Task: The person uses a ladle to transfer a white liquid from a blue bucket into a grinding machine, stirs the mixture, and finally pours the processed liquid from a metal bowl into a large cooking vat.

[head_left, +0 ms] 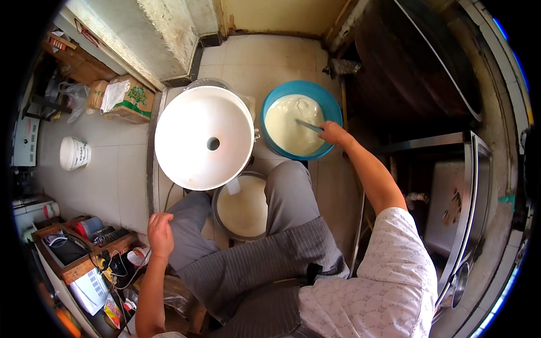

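Note:
My right hand [334, 132] grips the bluish handle [310, 126] of a utensil over a blue plastic bucket [334, 105]. The utensil's far end is hidden in a thick, creamy-white liquid [283, 126]. By my left knee, my left hand [160, 234] appears to hold nothing, though its fingers are partly hidden. A large white funnel-shaped hopper [186, 131] with a round hole in its bottom stands in front of me, left of the bucket. Under its near edge, a white spout [233, 186] overhangs a round tub [216, 215] of pale liquid between my legs.
Along the right stand a metal-framed sink unit [448, 203] and a large dark vessel [414, 63]. At left are a white pail [75, 154], cardboard boxes [131, 101] and a cluttered wooden organizer [80, 270] with cables. A wall corner [177, 55] juts out ahead.

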